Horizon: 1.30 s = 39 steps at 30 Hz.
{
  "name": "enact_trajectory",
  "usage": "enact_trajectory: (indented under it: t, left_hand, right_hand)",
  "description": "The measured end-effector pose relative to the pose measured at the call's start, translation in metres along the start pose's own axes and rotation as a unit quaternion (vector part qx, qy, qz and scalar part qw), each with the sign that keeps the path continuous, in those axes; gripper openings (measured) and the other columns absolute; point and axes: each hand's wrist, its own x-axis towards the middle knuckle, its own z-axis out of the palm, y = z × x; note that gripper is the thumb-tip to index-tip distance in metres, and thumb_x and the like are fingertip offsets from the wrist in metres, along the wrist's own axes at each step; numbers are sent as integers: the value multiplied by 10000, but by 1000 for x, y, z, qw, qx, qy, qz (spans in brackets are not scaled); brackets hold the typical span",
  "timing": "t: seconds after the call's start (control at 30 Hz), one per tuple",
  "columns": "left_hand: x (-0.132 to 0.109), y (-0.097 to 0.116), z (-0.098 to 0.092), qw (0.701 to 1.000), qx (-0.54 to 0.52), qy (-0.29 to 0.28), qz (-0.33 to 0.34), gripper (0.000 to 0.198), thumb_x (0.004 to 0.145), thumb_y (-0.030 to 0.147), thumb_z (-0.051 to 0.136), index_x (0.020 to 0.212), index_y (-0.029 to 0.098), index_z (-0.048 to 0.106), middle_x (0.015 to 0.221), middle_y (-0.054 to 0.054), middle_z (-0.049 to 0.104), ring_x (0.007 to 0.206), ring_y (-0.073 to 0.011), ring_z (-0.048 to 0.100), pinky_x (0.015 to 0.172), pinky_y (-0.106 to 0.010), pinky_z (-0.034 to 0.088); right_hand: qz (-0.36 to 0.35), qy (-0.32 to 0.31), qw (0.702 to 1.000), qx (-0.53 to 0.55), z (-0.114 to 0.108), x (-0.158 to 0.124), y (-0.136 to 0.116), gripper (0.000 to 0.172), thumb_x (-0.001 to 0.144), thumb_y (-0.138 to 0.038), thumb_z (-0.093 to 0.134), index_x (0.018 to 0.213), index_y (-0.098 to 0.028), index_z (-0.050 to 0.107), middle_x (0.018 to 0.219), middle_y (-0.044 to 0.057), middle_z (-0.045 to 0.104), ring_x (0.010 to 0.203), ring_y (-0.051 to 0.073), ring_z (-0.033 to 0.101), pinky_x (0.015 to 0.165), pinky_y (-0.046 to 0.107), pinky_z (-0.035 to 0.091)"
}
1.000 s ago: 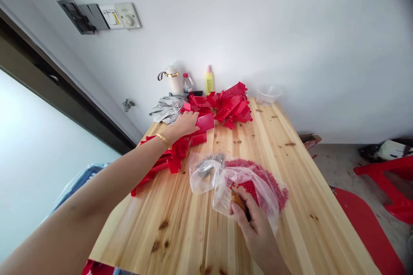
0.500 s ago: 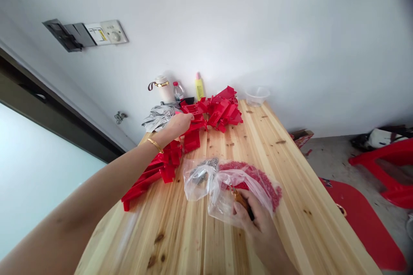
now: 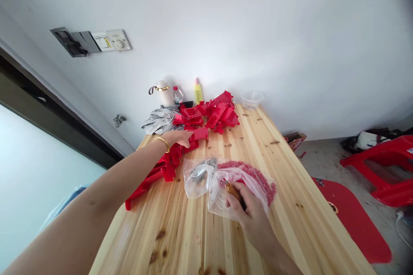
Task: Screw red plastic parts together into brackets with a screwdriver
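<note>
My left hand (image 3: pixel 178 138) extends across the bench (image 3: pixel 180 240), fingers at a flat red part (image 3: pixel 201 133); whether they grip it is unclear. My right hand (image 3: pixel 256 219) grips an amber-handled tool (image 3: pixel 232 192) at a clear bag (image 3: pixel 217 209) of small red pieces (image 3: pixel 254 172). A second bag (image 3: pixel 192 190), adjacent on the left, contains small grey pieces (image 3: pixel 211 164). A yellow tube (image 3: pixel 198 93) stands near the wall (image 3: pixel 290 51).
</note>
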Motion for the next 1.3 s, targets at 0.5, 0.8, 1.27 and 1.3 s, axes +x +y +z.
enact_trajectory:
  t: [0.5, 0.8, 1.27, 1.3]
  left_hand:
    - [3, 61, 35, 992, -62, -1, 106, 900, 723, 540, 688, 1516, 269, 359, 1382, -118, 530, 1175, -292, 584, 961, -347, 488]
    - [-15, 77, 32, 977, -133, 155, 61, 587, 888, 467, 564, 1398, 176, 540, 1322, -173, 551, 1201, -317, 559, 1068, -438, 420]
    - [-139, 125, 52, 665, -737, 109, 52, 526, 881, 599, 594, 1120, 142, 693, 944, -97, 750, 810, -230, 701, 746, -332, 561]
    - [-142, 125, 54, 678, -723, 116, 56, 519, 891, 595, 582, 1134, 150, 694, 959, -89, 746, 824, -225, 693, 747, -322, 556]
  right_hand:
    - [10, 20, 1000, 0, -10, -4, 10, 238, 985, -409, 479, 1010, -220, 620, 771, 8, 656, 687, 180, 613, 601, 274, 463]
    - [14, 48, 999, 2, -21, 1, 6, 230, 976, -418, 498, 1024, -235, 627, 748, 15, 654, 632, 188, 606, 573, 298, 486]
    - [-74, 33, 984, -159, -4, 40, -13, 171, 961, -263, 518, 1074, -212, 635, 943, 49, 748, 821, 217, 690, 716, 318, 505]
    - [-77, 28, 983, -165, -3, 40, -13, 170, 958, -257, 519, 1067, -213, 641, 951, 52, 752, 830, 219, 694, 721, 320, 511]
